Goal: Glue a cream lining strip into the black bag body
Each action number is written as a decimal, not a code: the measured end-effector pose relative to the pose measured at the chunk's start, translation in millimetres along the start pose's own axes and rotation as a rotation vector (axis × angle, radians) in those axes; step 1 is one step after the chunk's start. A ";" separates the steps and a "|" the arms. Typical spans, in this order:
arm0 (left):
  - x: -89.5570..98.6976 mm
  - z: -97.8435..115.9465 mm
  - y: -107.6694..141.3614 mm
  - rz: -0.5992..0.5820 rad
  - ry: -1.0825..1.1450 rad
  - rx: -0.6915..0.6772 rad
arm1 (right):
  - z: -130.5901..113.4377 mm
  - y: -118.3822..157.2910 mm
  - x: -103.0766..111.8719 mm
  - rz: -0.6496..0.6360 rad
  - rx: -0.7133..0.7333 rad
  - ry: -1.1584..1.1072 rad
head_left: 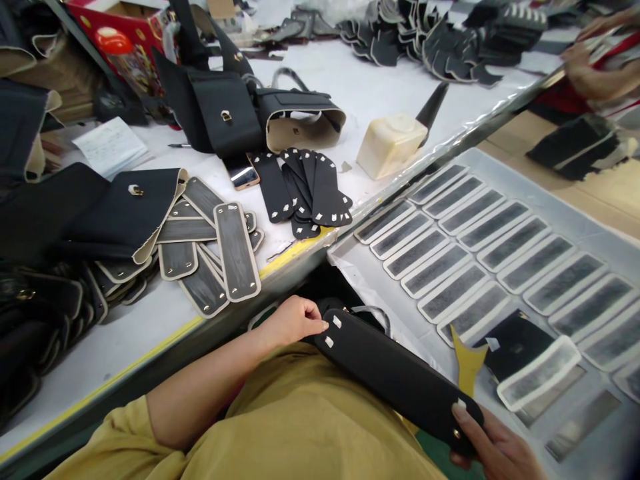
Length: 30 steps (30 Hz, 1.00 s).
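Note:
A long black strap piece [395,373] with rounded ends lies slanted across my lap, bits of white tape near both ends. My left hand [300,320] has its thumb and fingers pinched together at the upper left end, beside two tape bits. At the lower right end, my right hand [490,433] grips the piece, thumb on top by a white tape bit and a small metal stud. Behind the piece, part of a dark bag with a curved handle [375,312] shows.
Grey-backed pieces [237,250], black taped pieces [327,190], a phone [243,172], black bags [225,110] and a pale block [393,143] lie on the white table. A tray [475,160] of pale-edged pieces stands right. Another person's hand [595,73] shows upper right.

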<state>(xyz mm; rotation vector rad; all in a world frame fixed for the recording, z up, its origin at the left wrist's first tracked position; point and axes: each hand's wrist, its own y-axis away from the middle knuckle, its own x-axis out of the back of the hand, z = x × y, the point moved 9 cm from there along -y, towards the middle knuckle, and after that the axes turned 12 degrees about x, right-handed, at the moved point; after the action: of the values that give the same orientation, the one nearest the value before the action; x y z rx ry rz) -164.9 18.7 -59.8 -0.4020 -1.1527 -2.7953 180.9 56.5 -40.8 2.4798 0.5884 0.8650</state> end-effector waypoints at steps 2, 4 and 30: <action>0.4 1.1 1.2 0.020 -0.014 -0.012 | 2.7 -0.4 -1.2 -0.018 -0.015 -0.022; 0.8 2.7 2.7 0.040 -0.035 -0.022 | 1.8 -0.8 -1.7 -0.025 -0.004 -0.013; -10.4 7.8 5.1 0.061 -0.204 -0.009 | -16.7 4.5 -0.4 -0.008 0.028 -0.018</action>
<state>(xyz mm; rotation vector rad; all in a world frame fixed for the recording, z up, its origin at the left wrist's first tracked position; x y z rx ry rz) -152.4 20.4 -53.8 -0.7243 -1.1429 -2.7591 170.7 57.1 -26.8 2.5063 0.6079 0.8360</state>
